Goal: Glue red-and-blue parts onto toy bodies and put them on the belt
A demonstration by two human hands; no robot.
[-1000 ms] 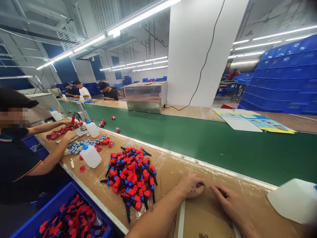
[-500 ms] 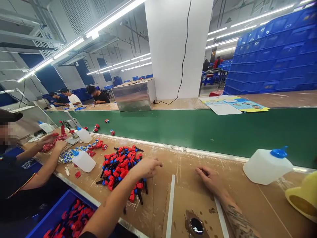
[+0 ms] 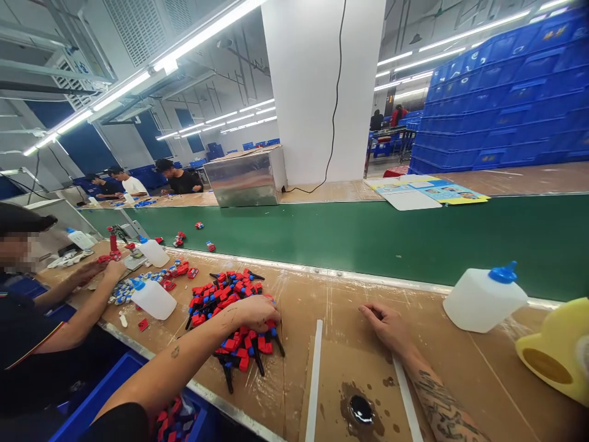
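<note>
My left hand [image 3: 258,313] is over the right side of a pile of red, blue and black plastic toy parts [image 3: 243,356]. Its fingers curl down among the parts, and the fingertips are hidden, so whatever they grip does not show. To the right, my right hand [image 3: 385,324] rests on the brown tabletop, fingers loosely bent with a gap beside the thumb and no object visible in it. Below it lies a brown board [image 3: 334,380] edged with white strips, with a small round container of dark liquid [image 3: 361,409] in a wet stain.
A white bottle with a blue cap [image 3: 483,301] and a yellow container [image 3: 552,350] stand on the right. Beyond the table runs a green conveyor belt [image 3: 322,236]. At left a co-worker's hands [image 3: 113,270] handle red parts near bottles. A blue bin [image 3: 117,374] sits below the front edge.
My left hand has pulled back to the left and down onto the pile, its outstretched fingers now curled. My right hand stays resting on the table. The view has shifted slightly.
</note>
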